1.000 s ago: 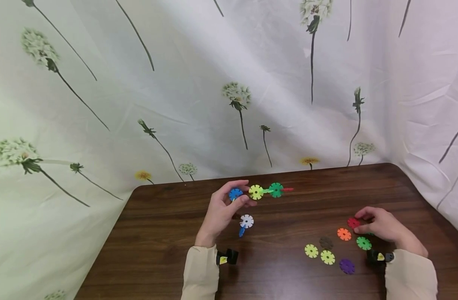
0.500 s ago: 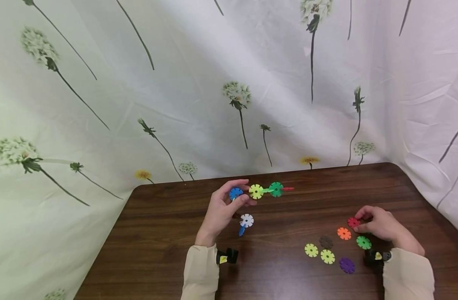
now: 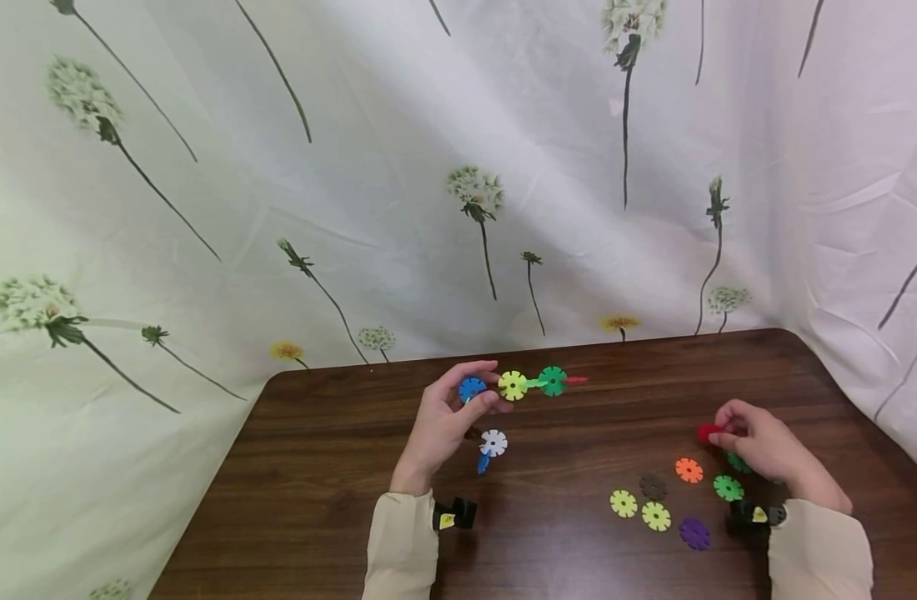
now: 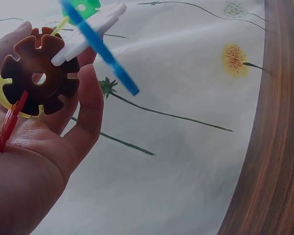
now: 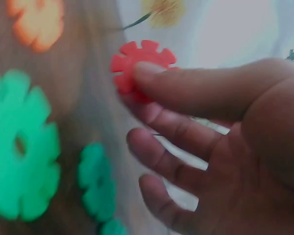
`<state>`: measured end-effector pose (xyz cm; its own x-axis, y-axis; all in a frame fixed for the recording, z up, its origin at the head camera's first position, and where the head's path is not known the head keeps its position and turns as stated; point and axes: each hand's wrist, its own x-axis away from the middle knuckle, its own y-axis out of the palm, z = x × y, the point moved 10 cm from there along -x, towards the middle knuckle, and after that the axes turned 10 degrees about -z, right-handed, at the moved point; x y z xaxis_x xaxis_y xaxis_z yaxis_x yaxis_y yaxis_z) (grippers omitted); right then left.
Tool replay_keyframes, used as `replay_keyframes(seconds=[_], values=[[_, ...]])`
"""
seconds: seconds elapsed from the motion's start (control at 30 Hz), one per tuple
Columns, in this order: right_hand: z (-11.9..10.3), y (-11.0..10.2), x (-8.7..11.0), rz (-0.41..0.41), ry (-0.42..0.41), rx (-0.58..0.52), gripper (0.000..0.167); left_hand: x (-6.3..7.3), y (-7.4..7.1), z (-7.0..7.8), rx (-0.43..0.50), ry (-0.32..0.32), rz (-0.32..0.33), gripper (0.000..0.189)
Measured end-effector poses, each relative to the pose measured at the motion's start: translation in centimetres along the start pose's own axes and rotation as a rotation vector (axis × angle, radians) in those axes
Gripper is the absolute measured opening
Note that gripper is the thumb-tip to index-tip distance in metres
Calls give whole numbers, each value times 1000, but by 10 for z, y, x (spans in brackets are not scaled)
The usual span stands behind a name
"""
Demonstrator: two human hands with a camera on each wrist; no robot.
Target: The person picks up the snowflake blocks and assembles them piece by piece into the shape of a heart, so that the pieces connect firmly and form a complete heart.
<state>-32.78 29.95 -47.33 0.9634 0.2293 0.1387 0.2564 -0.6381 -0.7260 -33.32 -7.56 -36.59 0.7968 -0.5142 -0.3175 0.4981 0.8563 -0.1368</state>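
My left hand [image 3: 443, 421] holds up a chain of slotted plastic discs joined edge to edge. A blue disc [image 3: 472, 389] shows between its thumb and fingers, with a yellow disc [image 3: 513, 385], a green disc [image 3: 553, 381] and an edge-on red disc [image 3: 576, 380] reaching right. Below hang a white disc [image 3: 493, 442] and a blue one. The left wrist view shows a brown disc [image 4: 39, 73] near the palm. My right hand [image 3: 774, 450] pinches a loose red disc [image 5: 142, 63] between thumb and forefinger; its other fingers are spread loosely.
On the brown wooden table [image 3: 331, 467], loose discs lie near my right hand: orange [image 3: 689, 470], green [image 3: 728, 488], brown [image 3: 653, 486], purple [image 3: 694, 534] and two yellow ones [image 3: 656, 516]. A white flowered cloth [image 3: 398, 208] hangs behind the table.
My right hand has pinched the red disc and lifted it, tilting it from flat to nearly edge-on in the head view. The left hand and its chain stay nearly still.
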Motion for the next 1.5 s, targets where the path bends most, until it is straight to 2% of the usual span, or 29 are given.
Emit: replay_keyframes(seconds=[0.2, 0.33, 0.57, 0.63, 0.73, 0.83, 1.03, 1.27, 1.5], values=[[-40, -22, 6, 170, -159, -88, 16, -1, 3, 1, 9, 3, -14, 40], [-70, -30, 11, 235, -275, -238, 18, -2, 5, 2, 12, 8, -22, 41], [-123, -27, 11, 232, -506, -617, 20, -3, 8, 4, 10, 23, -35, 42], [-136, -22, 9, 199, -571, -743, 20, -3, 8, 4, 5, 26, -37, 42], [-154, -13, 5, 143, -655, -855, 20, -2, 8, 4, 1, 30, -38, 43], [-167, -3, 2, 107, -680, -857, 20, -2, 8, 4, 5, 28, -34, 46], [-177, 7, -2, 136, -623, -772, 19, -1, 8, 6, 4, 43, -35, 43], [-178, 9, -5, 174, -569, -689, 19, 0, 7, 6, 25, 37, -30, 41], [-180, 9, -7, 196, -569, -695, 19, 2, 6, 5, 31, 32, -30, 38]])
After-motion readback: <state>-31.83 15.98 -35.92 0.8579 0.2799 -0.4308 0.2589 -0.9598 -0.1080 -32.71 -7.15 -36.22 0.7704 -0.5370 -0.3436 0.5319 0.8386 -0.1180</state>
